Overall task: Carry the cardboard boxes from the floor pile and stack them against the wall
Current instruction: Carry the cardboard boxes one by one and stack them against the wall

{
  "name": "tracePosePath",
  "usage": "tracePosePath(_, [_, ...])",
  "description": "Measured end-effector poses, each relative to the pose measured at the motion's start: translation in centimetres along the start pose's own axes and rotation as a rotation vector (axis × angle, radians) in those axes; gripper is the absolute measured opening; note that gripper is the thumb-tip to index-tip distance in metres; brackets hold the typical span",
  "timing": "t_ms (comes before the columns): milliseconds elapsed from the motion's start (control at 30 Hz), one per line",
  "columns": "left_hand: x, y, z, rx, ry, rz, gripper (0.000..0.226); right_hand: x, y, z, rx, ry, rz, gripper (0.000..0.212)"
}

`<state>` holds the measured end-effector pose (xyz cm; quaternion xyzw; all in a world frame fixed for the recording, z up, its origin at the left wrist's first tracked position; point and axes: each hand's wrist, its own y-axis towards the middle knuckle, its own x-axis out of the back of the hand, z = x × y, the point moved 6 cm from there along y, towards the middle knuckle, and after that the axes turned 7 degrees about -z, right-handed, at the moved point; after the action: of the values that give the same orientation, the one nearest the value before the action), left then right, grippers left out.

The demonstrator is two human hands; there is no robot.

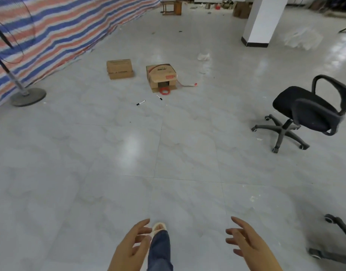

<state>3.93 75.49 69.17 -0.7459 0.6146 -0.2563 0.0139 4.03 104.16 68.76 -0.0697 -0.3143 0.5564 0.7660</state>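
Both hands hang low at the near edge of the view, the left hand (136, 244) and the right hand (244, 239) each with fingers loosely spread and holding nothing; between them a leg in blue denim (160, 251) ends in a pale slipper (158, 227) on the glossy grey-white tiled floor (129, 153).

Well ahead, near the red, white and blue striped tarpaulin (50, 30), sit the boxes. Larger of the two, the printed brown cardboard box with a red label (161, 75) has its near side torn open, and a red ring (164, 91) lies at that opening. To its left, apart from it, stands the plain brown cardboard box (119, 68), shut, seemingly two flat cartons stacked.

Right of the boxes stands a black swivel office chair (305, 112). Two small black-and-white marker pens (140, 103) lie just before the printed box.
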Motion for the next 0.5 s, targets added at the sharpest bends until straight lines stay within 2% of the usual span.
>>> tracePosePath(267, [2.8,18.6,-9.8,-0.076,0.017,0.019,0.033,-4.5,12.9,13.3,0.014,0.071,-0.048,0.027])
tracePosePath(500, [0.7,30.4,-15.5,-0.088,0.049,0.023,0.036,-5.0,22.9,19.6,-0.029,0.163,-0.077,0.033])
